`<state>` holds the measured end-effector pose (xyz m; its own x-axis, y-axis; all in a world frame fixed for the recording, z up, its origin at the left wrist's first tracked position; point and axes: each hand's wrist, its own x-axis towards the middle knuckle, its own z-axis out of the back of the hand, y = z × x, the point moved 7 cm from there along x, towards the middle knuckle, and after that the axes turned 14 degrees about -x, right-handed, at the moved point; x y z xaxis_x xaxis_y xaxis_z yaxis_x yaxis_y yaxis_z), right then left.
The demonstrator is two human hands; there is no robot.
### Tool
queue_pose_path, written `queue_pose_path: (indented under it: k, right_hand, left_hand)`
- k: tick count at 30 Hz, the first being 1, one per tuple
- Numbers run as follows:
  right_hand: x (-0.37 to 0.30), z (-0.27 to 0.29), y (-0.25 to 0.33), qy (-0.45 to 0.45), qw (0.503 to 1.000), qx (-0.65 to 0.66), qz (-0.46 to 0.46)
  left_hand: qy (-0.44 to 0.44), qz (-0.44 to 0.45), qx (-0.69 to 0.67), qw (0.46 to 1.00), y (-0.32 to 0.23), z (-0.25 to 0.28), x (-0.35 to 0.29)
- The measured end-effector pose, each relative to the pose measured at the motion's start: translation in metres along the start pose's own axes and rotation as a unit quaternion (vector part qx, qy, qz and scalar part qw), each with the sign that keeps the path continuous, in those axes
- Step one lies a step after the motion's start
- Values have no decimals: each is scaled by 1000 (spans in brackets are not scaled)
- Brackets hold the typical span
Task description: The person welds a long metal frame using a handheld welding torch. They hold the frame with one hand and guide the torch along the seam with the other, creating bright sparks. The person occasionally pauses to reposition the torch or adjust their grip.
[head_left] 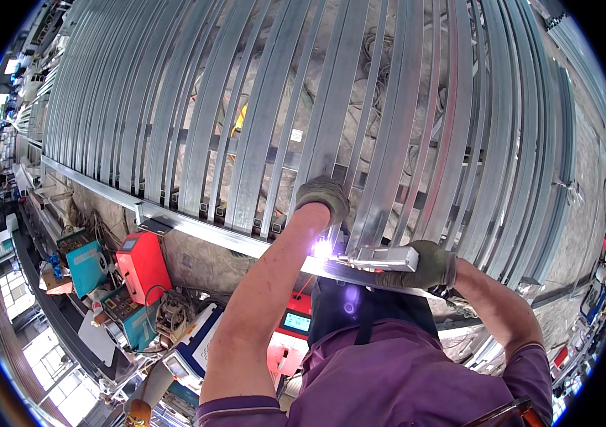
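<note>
Right hand (427, 265) has its fingers wrapped round a silver welding torch (386, 258), tip at the bright spark (322, 248) by the near rail (210, 232). Left hand (323, 198)'s on a grey bar (331, 107), can't tell if those fingers are gripping.

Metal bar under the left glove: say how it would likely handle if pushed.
The metal bar is probably stiff, being a long metal section. Its flat faces suggest sliding rather than rolling. The smooth grey surface may feel slippery.
</note>
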<state>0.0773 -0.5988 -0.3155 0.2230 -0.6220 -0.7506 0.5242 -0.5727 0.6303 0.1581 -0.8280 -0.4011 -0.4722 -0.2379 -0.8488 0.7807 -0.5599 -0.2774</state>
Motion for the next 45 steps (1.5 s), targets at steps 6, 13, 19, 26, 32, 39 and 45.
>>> queue_pose_path:
  k: [6,13,19,26,32,39,45]
  right_hand:
    - [0,2,3,13,998,-60,-10]
    - [1,-5,-11,-12,999,-40,-26]
    - [-3,-1,-7,-41,997,-51,-38]
    - [-11,4,-3,-30,997,-25,-60]
    - [-10,1,-7,-40,998,-9,-42]
    - [-3,-7,-20,-49,997,-52,-7]
    - [-6,-7,-20,-51,998,-33,-17]
  left_hand:
    - [-1,-14,4,1000,2,-2,2]
    - [0,-11,1,1000,-1,1,0]
    - [7,-8,9,1000,2,-2,4]
    - [15,-3,3,1000,-2,3,-3]
    - [22,6,3,1000,-3,5,-7]
    - [20,-4,19,1000,-2,1,-2]
    - [7,-11,21,1000,-3,2,-2]
